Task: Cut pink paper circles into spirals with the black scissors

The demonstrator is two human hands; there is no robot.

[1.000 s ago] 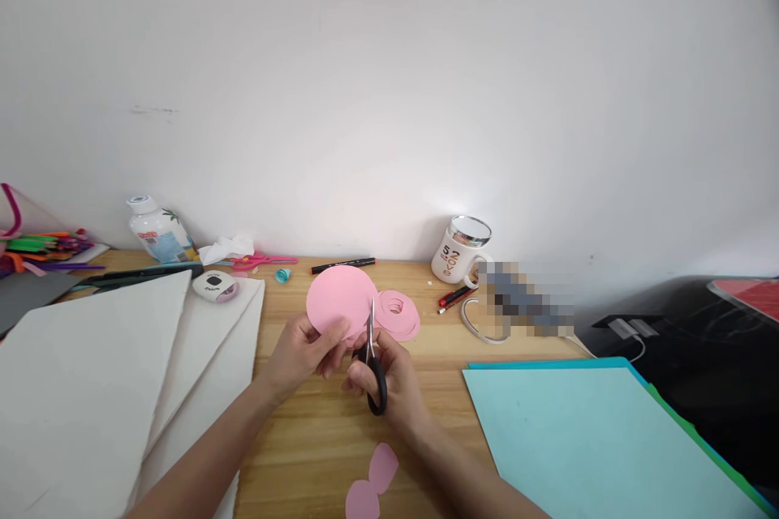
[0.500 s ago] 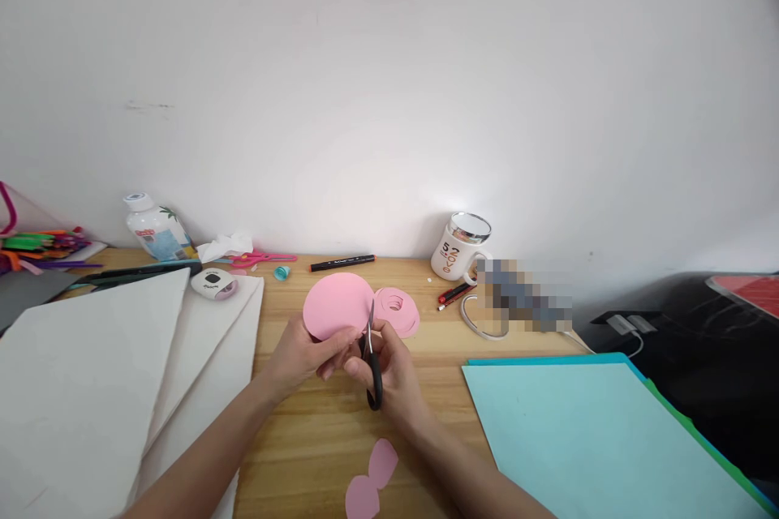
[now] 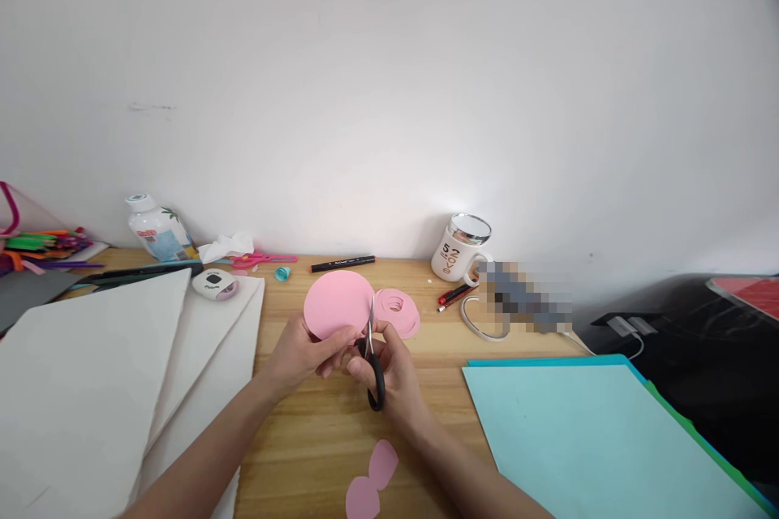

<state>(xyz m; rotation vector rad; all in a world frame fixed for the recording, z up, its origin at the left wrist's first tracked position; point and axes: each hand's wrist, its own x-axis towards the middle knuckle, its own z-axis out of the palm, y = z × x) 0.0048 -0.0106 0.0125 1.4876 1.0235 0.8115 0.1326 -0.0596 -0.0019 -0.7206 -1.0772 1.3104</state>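
Observation:
A round pink paper disc is pinched at its lower edge by my left hand. My right hand grips black-handled scissors, whose blades point up at the disc's right edge. Just behind the blades, a pink spiral-cut paper lies on the wooden table. Two rounded pink pieces lie near the front edge, touching each other.
White sheets cover the left side, and light blue sheets the right. Along the wall stand a white bottle and a mug. A black marker and pink scissors lie at the back.
The scissors' handle has shifted slightly to the right, and the blades look a little closer together. The disc has barely moved.

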